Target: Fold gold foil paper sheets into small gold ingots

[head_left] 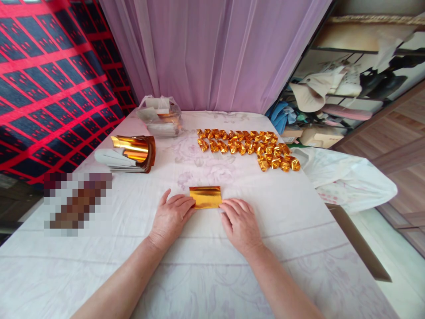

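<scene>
Gold foil sheet lies flat on bench centre, long axis left-right, far edge curled up. Left hand presses its left end, right hand its right end, fingers flat, grip not closed. Bare cloth near front edge. Folded gold pieces beyond, foil stack far left, plastic bag behind.

A room in a home. A floral sheet covers the work surface, a lilac curtain hangs behind, and open shelves at the right hold hats, shoes and folded clothes
</scene>
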The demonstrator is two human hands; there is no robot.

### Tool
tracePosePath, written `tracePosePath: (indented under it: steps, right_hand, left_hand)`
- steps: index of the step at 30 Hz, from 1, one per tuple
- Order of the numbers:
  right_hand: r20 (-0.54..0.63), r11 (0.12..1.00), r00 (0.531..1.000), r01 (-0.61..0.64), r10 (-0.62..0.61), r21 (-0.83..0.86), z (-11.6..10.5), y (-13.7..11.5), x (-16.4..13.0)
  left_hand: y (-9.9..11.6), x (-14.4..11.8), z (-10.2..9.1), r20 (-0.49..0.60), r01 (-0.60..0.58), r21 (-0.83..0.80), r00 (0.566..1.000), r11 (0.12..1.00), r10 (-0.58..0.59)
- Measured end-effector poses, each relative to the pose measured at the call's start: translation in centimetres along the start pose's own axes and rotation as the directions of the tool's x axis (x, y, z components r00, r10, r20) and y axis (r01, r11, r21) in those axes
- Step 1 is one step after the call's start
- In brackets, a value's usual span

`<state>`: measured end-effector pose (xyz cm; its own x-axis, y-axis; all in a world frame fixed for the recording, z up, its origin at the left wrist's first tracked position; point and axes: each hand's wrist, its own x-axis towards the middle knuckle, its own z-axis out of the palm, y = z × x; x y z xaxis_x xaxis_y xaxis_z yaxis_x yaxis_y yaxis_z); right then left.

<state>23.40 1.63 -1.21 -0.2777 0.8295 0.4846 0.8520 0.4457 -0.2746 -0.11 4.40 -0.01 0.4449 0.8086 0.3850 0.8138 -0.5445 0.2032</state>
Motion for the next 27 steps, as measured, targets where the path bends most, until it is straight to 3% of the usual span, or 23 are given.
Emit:
tracePosePath:
  steps: [14, 20, 27]
  right_hand:
    - [-0.006, 1.0, 1.0, -0.005, 0.005, -0.027, 0.3, 0.6, -0.1]
    - [-0.03, 0.999, 0.999, -0.035, 0.036, 0.017, 0.5, 0.9, -0.2]
    - [0.024, 0.995, 0.995, -0.095, 0.094, 0.026, 0.8, 1.0, 0.3]
  left_hand:
    - [0.4, -0.2, 0.0, -0.052, -0.072, 0.064, 0.996, 0.995, 0.075]
    - [1.0, -0.2, -0.4, 0.001, -0.025, -0.006, 1.0, 1.0, 0.025]
    - [0.9, 0.0, -0.3, 0.065, 0.055, -0.09, 0.997, 0.994, -0.05]
